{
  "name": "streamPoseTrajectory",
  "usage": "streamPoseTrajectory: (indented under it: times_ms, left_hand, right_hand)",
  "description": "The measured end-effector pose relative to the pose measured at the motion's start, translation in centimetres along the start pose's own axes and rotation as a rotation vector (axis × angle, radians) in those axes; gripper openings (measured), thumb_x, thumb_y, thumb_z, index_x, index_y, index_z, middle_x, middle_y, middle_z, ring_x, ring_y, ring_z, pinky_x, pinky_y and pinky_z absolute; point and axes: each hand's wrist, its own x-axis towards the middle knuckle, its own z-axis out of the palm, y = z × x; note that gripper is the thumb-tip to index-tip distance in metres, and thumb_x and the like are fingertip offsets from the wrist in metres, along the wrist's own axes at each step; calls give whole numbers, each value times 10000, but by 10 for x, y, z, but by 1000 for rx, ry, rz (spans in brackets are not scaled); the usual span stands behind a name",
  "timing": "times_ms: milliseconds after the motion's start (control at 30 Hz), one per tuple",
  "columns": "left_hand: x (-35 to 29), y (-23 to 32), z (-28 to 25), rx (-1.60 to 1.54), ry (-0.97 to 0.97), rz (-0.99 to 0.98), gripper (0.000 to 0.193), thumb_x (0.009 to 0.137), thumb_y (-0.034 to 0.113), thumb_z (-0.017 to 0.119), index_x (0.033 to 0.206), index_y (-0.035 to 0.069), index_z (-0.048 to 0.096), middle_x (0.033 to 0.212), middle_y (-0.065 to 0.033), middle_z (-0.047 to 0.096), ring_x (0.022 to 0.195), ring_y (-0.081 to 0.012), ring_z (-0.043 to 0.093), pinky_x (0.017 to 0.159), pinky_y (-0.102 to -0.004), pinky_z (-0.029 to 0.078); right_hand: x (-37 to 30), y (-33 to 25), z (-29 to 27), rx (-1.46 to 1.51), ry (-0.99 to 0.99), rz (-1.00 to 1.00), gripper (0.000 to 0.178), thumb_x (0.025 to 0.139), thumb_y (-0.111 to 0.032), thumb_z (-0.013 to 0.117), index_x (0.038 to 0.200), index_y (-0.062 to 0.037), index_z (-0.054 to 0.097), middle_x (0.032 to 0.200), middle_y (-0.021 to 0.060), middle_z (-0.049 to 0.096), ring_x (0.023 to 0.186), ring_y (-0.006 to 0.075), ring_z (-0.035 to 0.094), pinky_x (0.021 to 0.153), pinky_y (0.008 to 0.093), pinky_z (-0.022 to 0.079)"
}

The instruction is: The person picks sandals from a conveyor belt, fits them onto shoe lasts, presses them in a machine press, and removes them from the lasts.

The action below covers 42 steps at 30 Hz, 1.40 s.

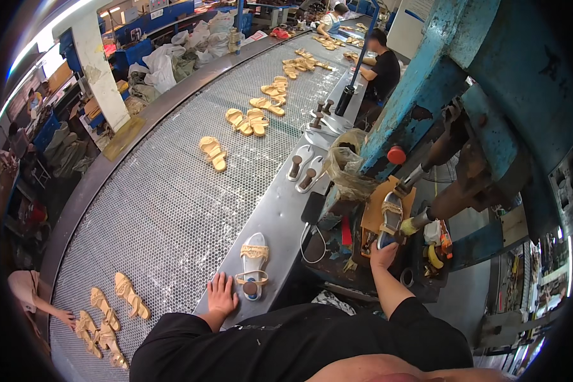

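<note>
My left hand lies flat on the metal ledge, fingers spread. Just right of it stands a tan sandal with a woven strap, a silvery insole and a round brown piece at its heel. My right hand reaches into a blue press machine and grips the heel end of a second sandal. That sandal sits between the machine's metal rods, over a brown board. My right fingers are partly hidden by the shoe.
A perforated conveyor curves away on the left, carrying several tan sandals. White shoe forms stand farther along the ledge. Another person's hand touches sandals at lower left. A person in black sits beyond the press, which has a red button.
</note>
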Motion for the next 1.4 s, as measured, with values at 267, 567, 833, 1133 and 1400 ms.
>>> streamPoseTrajectory:
  times_ms: [267, 567, 833, 1133, 1400]
  left_hand:
    - [4, 2, 4, -12, 12, 7, 655, 780, 354, 567, 1379, 130, 425, 1478, -148, 321, 1397, -329, 227, 1115, -548, 174]
    - [0, 1, 3, -22, -6, -6, 659, 777, 350, 574, 1378, 127, 421, 1484, -148, 308, 1402, -329, 215, 1124, -544, 156]
    - [1, 0, 5, -19, 17, -3, 663, 779, 356, 573, 1383, 128, 418, 1484, -148, 307, 1408, -323, 203, 1125, -541, 155]
    - [1, -1, 3, -20, 36, 13, 652, 784, 360, 564, 1381, 136, 430, 1487, -140, 306, 1410, -315, 207, 1121, -540, 160]
    - [-14, 1, -6, -35, -7, -49, 642, 800, 373, 565, 1381, 133, 429, 1481, -135, 327, 1405, -302, 232, 1113, -542, 191]
  right_hand:
    - [4, 1, 4, -1, -16, 37, 803, 756, -321, 701, 1315, 107, 316, 1291, 307, 442, 1205, 426, 448, 1032, 447, 368]
    - [5, -5, -2, -3, -94, 74, 806, 751, -329, 695, 1314, 109, 320, 1303, 307, 436, 1209, 424, 446, 1031, 440, 373]
    - [4, -1, -1, 25, -103, 48, 838, 769, -352, 684, 1347, 109, 290, 1311, 305, 436, 1218, 415, 449, 1030, 436, 380]
    - [7, -8, -19, 54, -200, 100, 855, 776, -397, 695, 1350, 102, 306, 1314, 302, 443, 1219, 403, 460, 1012, 437, 383]
    - [18, 16, 2, 260, 189, -121, 720, 874, -417, 627, 1331, 82, 383, 1311, 292, 464, 1220, 412, 457, 1000, 438, 381]
